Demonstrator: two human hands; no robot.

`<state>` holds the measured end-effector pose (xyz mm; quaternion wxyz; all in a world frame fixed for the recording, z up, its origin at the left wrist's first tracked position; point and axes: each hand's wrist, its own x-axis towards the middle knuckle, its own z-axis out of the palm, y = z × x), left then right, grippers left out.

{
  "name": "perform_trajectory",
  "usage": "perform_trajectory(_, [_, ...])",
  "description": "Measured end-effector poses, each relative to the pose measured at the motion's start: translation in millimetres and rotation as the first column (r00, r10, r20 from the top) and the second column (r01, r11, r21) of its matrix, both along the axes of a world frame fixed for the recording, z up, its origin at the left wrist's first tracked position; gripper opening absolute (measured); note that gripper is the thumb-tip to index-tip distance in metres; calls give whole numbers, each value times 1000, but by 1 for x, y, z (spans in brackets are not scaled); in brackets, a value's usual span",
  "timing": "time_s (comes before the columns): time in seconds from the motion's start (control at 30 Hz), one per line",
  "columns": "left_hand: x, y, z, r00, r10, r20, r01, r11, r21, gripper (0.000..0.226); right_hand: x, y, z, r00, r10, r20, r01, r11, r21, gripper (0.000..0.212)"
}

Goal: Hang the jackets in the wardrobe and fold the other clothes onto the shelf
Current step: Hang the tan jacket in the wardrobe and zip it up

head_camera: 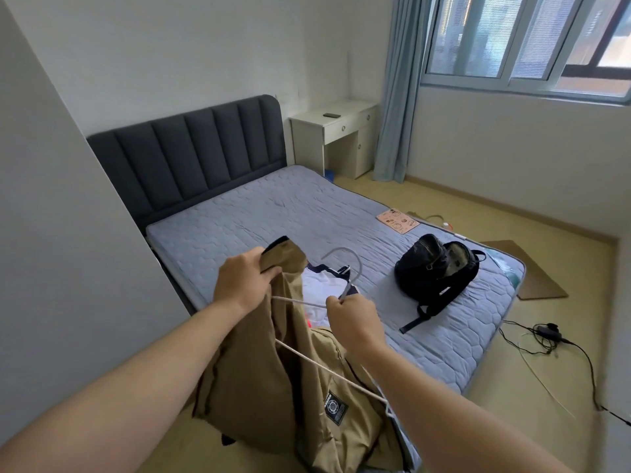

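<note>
Bed: grey quilted mattress, dark padded headboard.
Jacket: tan, black label inside; held up at the near corner of the bed and hanging down, with one hanger arm lying across the lining.
Backpack: black, unzipped, on the mattress to the right.
White garment: on the mattress behind the jacket.
Hanger: white, hook pointing up.
Left hand: fingers closed round the jacket collar.
Right hand: pinching the hanger just below its hook.
</note>
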<state>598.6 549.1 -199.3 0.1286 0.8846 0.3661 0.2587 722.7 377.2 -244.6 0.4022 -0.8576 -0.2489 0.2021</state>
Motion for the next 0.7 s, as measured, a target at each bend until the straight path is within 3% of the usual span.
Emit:
perform_trajectory(0.17, [16, -35, 31, 986, -27, 167, 56, 984, -171, 22, -1, 5, -1, 987, -88, -131, 106, 985, 135, 44])
perform_trajectory(0.3, [27, -71, 43, 966, -130, 223, 186, 950, -251, 22, -6, 15, 9, 963, -111, -244, 186, 933, 309, 4])
perform_trajectory(0.37, [30, -87, 43, 945, -146, 292, 242, 913, -329, 20, 0, 15, 13, 947, -126, -296, 243, 882, 403, 18])
perform_trajectory(0.43, [30, -93, 42, 926, -150, 348, 280, 890, -361, 16, 6, 15, 17, 954, -85, -288, 217, 859, 463, 17])
perform_trajectory(0.6, [25, -83, 46, 954, -240, 182, 277, 935, -220, 33, 9, 15, 23, 891, -69, -448, 294, 840, 456, 41])
perform_trajectory(0.7, [20, -71, 47, 980, -194, 44, 181, 960, 215, 47, 9, 16, 26, 903, -75, -423, 288, 835, 468, 40])
